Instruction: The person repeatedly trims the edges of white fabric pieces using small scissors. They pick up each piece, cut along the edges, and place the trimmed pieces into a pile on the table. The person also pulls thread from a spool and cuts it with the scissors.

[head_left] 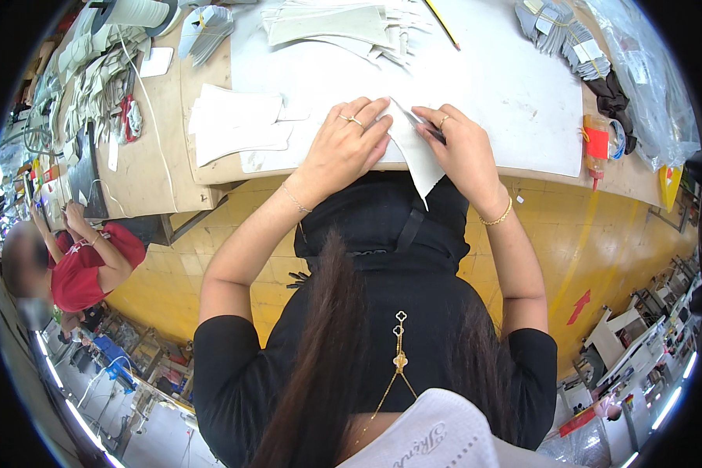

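Note:
A pale, off-white piece of cut material point(415, 156) hangs over the table's near edge, its pointed lower corner toward my lap. My left hand point(349, 144) grips its left side, fingers bent and pressed together near the top. My right hand point(460, 144) is closed around a slim dark metal tool point(431, 131) with a narrow, pointed blade. That blade lies along the upper right edge of the piece; whether it touches is too small to tell. Left of my hands, several similar pale pieces point(238, 121) lie in a loose stack on the table.
A larger pile of pale pieces point(331, 27) and a yellow pencil point(443, 25) lie on the white sheet point(515, 101). Grey banded bundles point(565, 39), clear plastic point(647, 86) and an orange-labelled bottle point(596, 144) are at right. A thread spool point(136, 12) stands far left; a co-worker in red point(97, 265) sits beyond.

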Demonstrator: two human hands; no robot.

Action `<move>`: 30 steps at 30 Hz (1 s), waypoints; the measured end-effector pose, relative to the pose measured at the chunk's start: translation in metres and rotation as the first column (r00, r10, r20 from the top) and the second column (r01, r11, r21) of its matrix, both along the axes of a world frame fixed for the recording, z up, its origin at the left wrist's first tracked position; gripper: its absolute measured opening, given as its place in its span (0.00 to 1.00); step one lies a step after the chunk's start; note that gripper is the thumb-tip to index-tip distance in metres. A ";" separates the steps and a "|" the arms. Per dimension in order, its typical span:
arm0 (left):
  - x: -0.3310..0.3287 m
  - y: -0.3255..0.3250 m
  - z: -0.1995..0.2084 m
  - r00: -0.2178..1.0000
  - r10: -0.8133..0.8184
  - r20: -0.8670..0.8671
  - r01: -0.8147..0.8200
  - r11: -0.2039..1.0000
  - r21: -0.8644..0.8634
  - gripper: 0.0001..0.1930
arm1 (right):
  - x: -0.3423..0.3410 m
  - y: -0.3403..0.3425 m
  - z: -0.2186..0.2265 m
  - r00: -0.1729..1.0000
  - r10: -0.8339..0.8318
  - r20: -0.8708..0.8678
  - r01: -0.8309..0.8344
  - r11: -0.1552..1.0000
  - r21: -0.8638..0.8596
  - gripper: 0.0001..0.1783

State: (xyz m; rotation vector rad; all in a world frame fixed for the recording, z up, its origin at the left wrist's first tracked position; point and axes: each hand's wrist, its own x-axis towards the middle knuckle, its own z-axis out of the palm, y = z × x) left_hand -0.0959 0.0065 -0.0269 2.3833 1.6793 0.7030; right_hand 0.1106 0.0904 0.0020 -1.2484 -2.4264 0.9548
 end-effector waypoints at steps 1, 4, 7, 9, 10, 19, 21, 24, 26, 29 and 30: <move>0.000 0.001 0.000 1.000 0.001 0.003 -0.001 1.000 -0.004 0.16 | 0.000 -0.003 0.000 1.000 -0.005 -0.030 0.005 1.000 0.021 0.17; 0.000 0.003 0.000 1.000 0.003 0.023 -0.003 1.000 -0.022 0.16 | 0.000 -0.011 -0.002 0.999 -0.023 -0.039 0.025 0.998 0.059 0.18; 0.000 0.005 -0.001 0.998 0.006 0.062 -0.004 1.000 -0.026 0.16 | 0.002 -0.015 -0.003 1.000 0.003 0.007 -0.004 0.994 0.110 0.21; 0.000 0.006 -0.001 0.997 0.002 0.072 -0.001 1.000 -0.020 0.16 | 0.003 -0.018 -0.005 0.999 0.032 0.022 -0.035 0.992 0.123 0.23; 0.000 0.007 -0.001 0.997 0.002 0.078 0.000 1.000 -0.022 0.16 | 0.003 -0.018 -0.006 0.999 0.040 0.034 -0.044 0.990 0.134 0.24; -0.003 0.010 0.000 0.996 -0.001 0.088 0.004 0.999 -0.040 0.17 | 0.004 -0.020 -0.007 0.988 0.094 0.127 -0.115 0.978 0.172 0.26; -0.002 0.011 0.000 0.995 0.008 0.097 -0.004 0.999 -0.040 0.19 | 0.004 -0.020 -0.006 0.983 0.101 0.152 -0.127 0.977 0.172 0.25; -0.001 0.012 0.001 0.995 0.006 0.096 0.000 0.998 -0.066 0.22 | 0.003 -0.019 -0.005 0.979 0.114 0.169 -0.145 0.972 0.185 0.24; -0.002 0.013 0.003 1.000 0.013 0.022 -0.011 0.998 -0.054 0.24 | 0.003 -0.019 -0.005 0.973 0.129 0.193 -0.168 0.965 0.201 0.24; -0.008 0.015 0.006 0.986 0.133 -0.097 -0.140 0.988 -0.072 0.25 | 0.001 -0.020 -0.004 0.972 0.124 0.197 -0.168 0.960 0.223 0.26; -0.010 0.015 0.007 0.972 0.188 -0.138 -0.200 0.977 -0.080 0.25 | 0.000 -0.019 -0.004 0.974 0.115 0.197 -0.159 0.961 0.224 0.27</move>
